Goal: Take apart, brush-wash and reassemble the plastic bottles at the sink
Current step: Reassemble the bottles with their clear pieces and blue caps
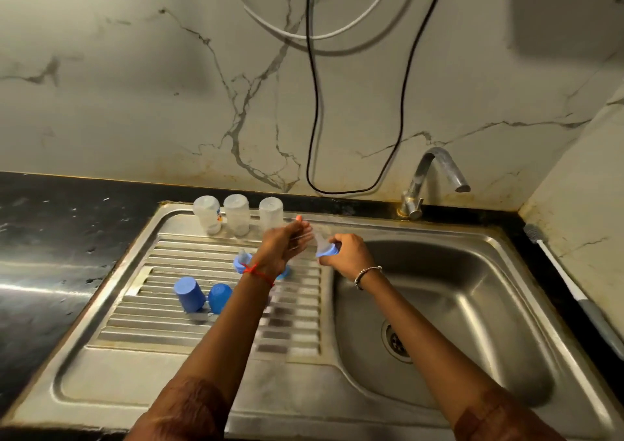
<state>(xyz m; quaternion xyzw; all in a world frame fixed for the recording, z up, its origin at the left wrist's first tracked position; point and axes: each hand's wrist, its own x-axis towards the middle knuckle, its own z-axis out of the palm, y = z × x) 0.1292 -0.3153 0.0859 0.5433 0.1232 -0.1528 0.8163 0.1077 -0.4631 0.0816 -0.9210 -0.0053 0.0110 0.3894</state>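
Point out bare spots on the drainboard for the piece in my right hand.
Free: the ribs in front of the blue caps, and the flat steel nearer you. Crowded: the back edge with three clear bottles, and mid-ribs around the nipple rings.

**Bottles:** three translucent bodies, left [207, 214], middle [236, 214] and right [271, 212], stand mouth down in a row along the back edge of the drainboard [135, 356], near one another.

**Caps:** two blue caps [189, 293] [219, 298] sit side by side on the drainboard ribs, closed end up, the left one tilted.

**Rings:** one blue ring [243, 261] with a clear teat rests on the ribs. A second ring [283, 273] is mostly hidden behind a wrist. The held ring [327, 250], with its teat pointing left, is gripped in the right hand [347, 255] at the basin's edge.

**Brush:** the brush [574, 292], with a white shaft and grey grip, lies on the counter [537, 271] along the right wall, its bristles to the rear.
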